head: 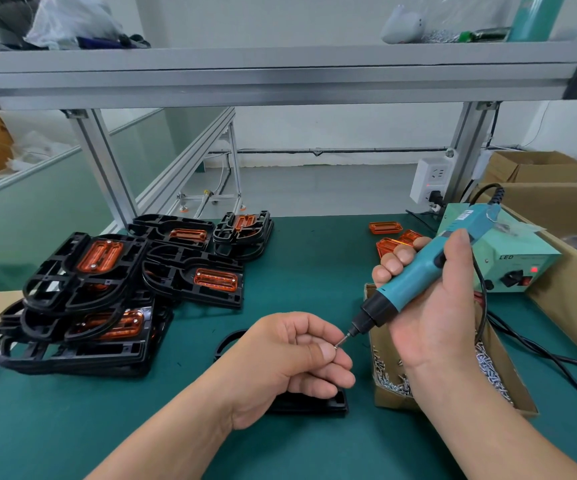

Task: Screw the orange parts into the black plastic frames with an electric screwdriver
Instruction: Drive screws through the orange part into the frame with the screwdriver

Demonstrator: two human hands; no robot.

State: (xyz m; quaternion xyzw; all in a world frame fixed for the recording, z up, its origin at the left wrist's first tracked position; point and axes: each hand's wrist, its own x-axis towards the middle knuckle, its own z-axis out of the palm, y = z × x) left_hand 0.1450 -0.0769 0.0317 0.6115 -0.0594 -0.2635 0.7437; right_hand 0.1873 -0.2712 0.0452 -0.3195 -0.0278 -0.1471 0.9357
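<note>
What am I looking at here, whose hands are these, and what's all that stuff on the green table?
No machine here: a person works with bare hands, filmed by a camera on their head, looking down. The right hand grips an electric screwdriver; the left hand pinches what looks like a small screw at its tip. On the green table lie black frames with orange parts fitted, loose orange parts, a box of screws, and another black frame under the left hand.

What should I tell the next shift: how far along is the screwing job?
Done: a pile of black frames carries orange parts. In hand: the right hand holds the electric screwdriver; the left hand pinches a screw at its bit, above another frame. Left: loose orange parts at the back.
</note>
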